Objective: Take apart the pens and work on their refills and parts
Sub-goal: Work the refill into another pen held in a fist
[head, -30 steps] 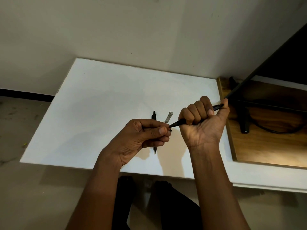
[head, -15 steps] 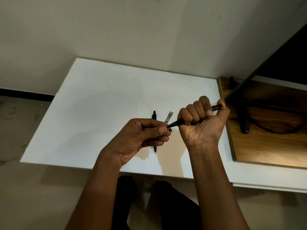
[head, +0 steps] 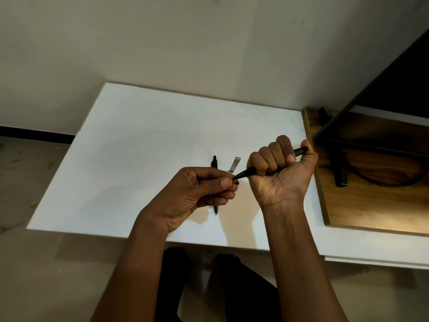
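My right hand (head: 281, 175) is wrapped in a fist round the barrel of a black pen (head: 246, 173), held above the white table (head: 139, 145). The pen slants down to the left, its back end poking out by my thumb. My left hand (head: 197, 194) pinches the pen's front tip between thumb and forefinger. A second black pen (head: 214, 162) lies on the table behind my left hand, partly hidden by it. A small grey, see-through part (head: 235, 164) lies just to its right.
A wooden surface (head: 371, 201) adjoins the table on the right, with a dark stand and a black cable on it. A pale wall runs behind the table. The floor and my legs show below the table's front edge.
Almost nothing differs. Both hands keep their hold on the pen; my right fist has shifted very slightly.
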